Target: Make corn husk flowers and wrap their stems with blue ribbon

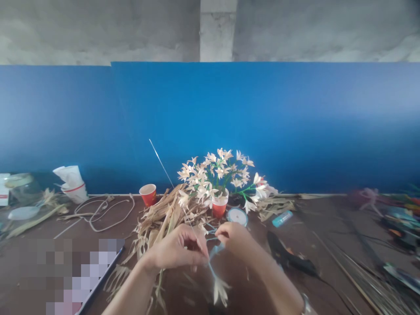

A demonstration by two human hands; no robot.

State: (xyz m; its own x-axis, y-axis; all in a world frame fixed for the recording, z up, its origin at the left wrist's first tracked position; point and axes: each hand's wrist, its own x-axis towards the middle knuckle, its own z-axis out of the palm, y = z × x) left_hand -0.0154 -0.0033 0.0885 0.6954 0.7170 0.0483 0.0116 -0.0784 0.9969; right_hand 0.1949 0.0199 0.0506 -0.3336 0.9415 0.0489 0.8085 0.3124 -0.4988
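– At the middle of the counter (254,284), what does each grip do?

– The left hand (180,249) has its thumb and finger pressed together and pinches a thin wire (160,161). Below these fingers the stem hangs down, and at its end is a white flower (220,292), petals downward. The right hand (231,238) is just beside; its fingers are curled together on a pale blue strip (216,250). How firmly, I cannot tell, because it is blurred.

– Which things are close around?

– Behind the left hand lies a heap of dry husks (167,210), and it reaches also under the left forearm. The wire rises across it, to the upper left. Straight behind both hands, a bunch of white flowers (223,171) stands in a red-and-white cup (219,208), with a round spool (237,217) next to it. Beside the right forearm lies a black tool (290,258).

– And farther, toward the edges?

– At the back, the counter ends at a blue panel (210,109). A white cable (98,214) loops at the left, and long thin rods (357,271) lie at the right. Brown surface shows between the black tool and these rods, also below the hanging flower.
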